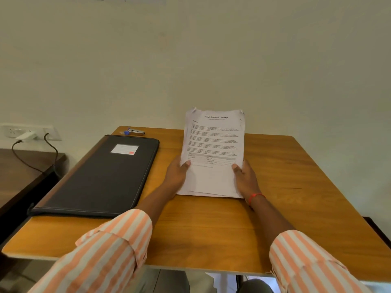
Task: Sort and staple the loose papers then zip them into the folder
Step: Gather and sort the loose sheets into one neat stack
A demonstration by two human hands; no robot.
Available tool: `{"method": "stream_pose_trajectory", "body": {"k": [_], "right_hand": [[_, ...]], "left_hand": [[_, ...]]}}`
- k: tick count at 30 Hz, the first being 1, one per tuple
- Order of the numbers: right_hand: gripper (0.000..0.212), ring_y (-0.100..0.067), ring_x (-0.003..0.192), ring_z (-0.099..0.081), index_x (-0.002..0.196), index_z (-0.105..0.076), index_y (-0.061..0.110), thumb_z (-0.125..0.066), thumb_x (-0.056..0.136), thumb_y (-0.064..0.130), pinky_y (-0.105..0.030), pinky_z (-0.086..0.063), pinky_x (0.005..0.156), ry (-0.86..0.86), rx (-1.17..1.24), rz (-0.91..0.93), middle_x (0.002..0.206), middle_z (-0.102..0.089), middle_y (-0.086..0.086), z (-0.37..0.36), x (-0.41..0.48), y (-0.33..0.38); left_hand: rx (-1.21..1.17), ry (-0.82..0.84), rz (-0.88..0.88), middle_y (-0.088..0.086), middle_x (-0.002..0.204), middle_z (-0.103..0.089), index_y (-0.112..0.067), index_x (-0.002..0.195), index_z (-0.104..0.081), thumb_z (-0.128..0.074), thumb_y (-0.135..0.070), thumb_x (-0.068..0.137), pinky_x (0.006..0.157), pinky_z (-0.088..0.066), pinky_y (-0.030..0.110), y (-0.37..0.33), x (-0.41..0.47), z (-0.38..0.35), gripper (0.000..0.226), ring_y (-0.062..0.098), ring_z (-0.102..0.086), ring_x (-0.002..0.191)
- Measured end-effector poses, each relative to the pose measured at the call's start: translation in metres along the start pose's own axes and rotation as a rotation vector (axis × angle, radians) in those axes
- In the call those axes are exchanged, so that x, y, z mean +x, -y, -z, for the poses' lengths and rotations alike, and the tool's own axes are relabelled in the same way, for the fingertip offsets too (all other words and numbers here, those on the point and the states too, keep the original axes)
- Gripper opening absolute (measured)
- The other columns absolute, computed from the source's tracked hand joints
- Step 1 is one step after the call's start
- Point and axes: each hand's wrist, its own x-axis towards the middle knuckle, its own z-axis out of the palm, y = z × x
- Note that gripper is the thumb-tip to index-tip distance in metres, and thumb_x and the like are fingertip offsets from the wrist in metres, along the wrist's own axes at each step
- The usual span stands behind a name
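On the desk [296, 166], seen from my head camera, I hold the papers [213, 149] upright, bottom edge resting on the wood. My left hand [176, 174] and right hand [245, 178] each pinch a side edge low down. Bent top corners and uneven lower edges tell me the sheets could slip apart or fan out if either pinch loosens. At the far left, the stapler [135, 131] lies behind the closed folder [99, 176], so reaching it means a one-handed hold.
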Motion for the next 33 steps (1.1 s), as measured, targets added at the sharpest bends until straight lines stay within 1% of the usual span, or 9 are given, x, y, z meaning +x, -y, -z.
{"method": "stream_pose_trajectory", "body": {"k": [2, 6, 9, 12, 14, 20, 24, 30, 33], "right_hand": [[0.022, -0.011, 0.111, -0.061, 0.126, -0.052, 0.019, -0.049, 0.104, 0.020, -0.017, -0.047, 0.078, 0.038, 0.050, 0.002, 0.121, -0.063, 0.007, 0.003, -0.001, 0.002], [0.029, -0.002, 0.110, -0.062, 0.130, -0.052, 0.026, -0.051, 0.103, 0.014, -0.015, -0.052, 0.080, 0.026, 0.163, 0.036, 0.122, -0.065, 0.012, -0.002, -0.008, 0.011], [0.024, -0.007, 0.108, -0.064, 0.117, -0.055, 0.031, -0.052, 0.102, 0.013, -0.020, -0.055, 0.081, -0.076, 0.220, 0.141, 0.118, -0.067, 0.010, -0.003, -0.009, 0.027], [0.024, -0.009, 0.110, -0.065, 0.122, -0.053, 0.026, -0.053, 0.102, 0.014, -0.026, -0.057, 0.085, -0.106, 0.254, 0.217, 0.121, -0.066, 0.004, -0.003, -0.007, 0.036], [0.028, -0.011, 0.113, -0.064, 0.128, -0.051, 0.025, -0.054, 0.102, 0.014, -0.029, -0.056, 0.089, -0.115, 0.256, 0.216, 0.124, -0.065, 0.004, -0.005, -0.009, 0.028], [0.028, -0.013, 0.115, -0.062, 0.130, -0.047, 0.030, -0.049, 0.104, 0.018, -0.034, -0.054, 0.092, -0.021, 0.153, 0.105, 0.126, -0.064, 0.006, -0.013, -0.011, -0.005], [0.025, -0.018, 0.115, -0.059, 0.128, -0.043, 0.028, -0.046, 0.105, 0.022, -0.037, -0.052, 0.093, 0.001, 0.066, 0.041, 0.123, -0.061, 0.006, -0.011, -0.007, -0.006], [0.035, -0.022, 0.113, -0.053, 0.139, -0.034, 0.017, -0.043, 0.105, 0.018, -0.035, -0.047, 0.092, -0.006, -0.116, 0.008, 0.128, -0.053, -0.003, -0.010, -0.007, 0.001], [0.023, -0.027, 0.100, -0.059, 0.126, -0.038, 0.011, -0.045, 0.104, 0.016, -0.045, -0.056, 0.079, -0.067, -0.210, 0.003, 0.119, -0.058, -0.010, -0.005, -0.004, 0.009]], "left_hand": [[0.013, -0.012, -0.061, -0.003, 0.133, -0.060, -0.020, 0.141, -0.049, -0.048, -0.025, 0.108, 0.081, -0.052, 0.022, 0.001, 0.000, 0.002, 0.034, 0.017, -0.060, 0.115], [-0.003, -0.064, -0.174, -0.004, 0.129, -0.064, -0.027, 0.134, -0.049, -0.049, -0.027, 0.108, 0.087, -0.060, 0.034, 0.004, -0.007, -0.002, 0.026, 0.019, -0.065, 0.115], [-0.056, -0.092, -0.254, -0.008, 0.123, -0.063, -0.029, 0.131, -0.047, -0.049, -0.025, 0.108, 0.087, -0.059, 0.029, -0.012, -0.010, -0.007, 0.023, 0.013, -0.064, 0.112], [-0.163, -0.135, -0.311, -0.006, 0.122, -0.062, -0.025, 0.128, -0.046, -0.051, -0.019, 0.107, 0.089, -0.059, 0.031, -0.025, -0.009, -0.012, 0.022, 0.013, -0.063, 0.113], [-0.185, -0.132, -0.309, -0.003, 0.123, -0.062, -0.022, 0.125, -0.044, -0.051, -0.021, 0.107, 0.089, -0.060, 0.036, -0.019, -0.013, -0.016, 0.019, 0.017, -0.065, 0.114], [-0.020, -0.143, -0.239, 0.001, 0.130, -0.055, -0.020, 0.122, -0.038, -0.043, -0.016, 0.109, 0.089, -0.056, 0.031, 0.011, -0.014, -0.021, 0.015, 0.026, -0.059, 0.123], [0.046, -0.134, -0.193, 0.011, 0.142, -0.054, -0.010, 0.131, -0.038, -0.043, -0.013, 0.109, 0.082, -0.052, 0.020, 0.012, -0.010, -0.020, 0.023, 0.019, -0.056, 0.119], [0.097, -0.167, -0.126, 0.015, 0.145, -0.053, -0.009, 0.128, -0.037, -0.048, -0.009, 0.107, 0.087, -0.058, 0.035, 0.010, -0.004, -0.020, 0.024, 0.025, -0.058, 0.120], [0.101, -0.189, -0.131, 0.014, 0.141, -0.056, -0.012, 0.127, -0.041, -0.053, -0.009, 0.104, 0.090, -0.061, 0.046, 0.007, -0.001, -0.017, 0.026, 0.030, -0.060, 0.121]]}}
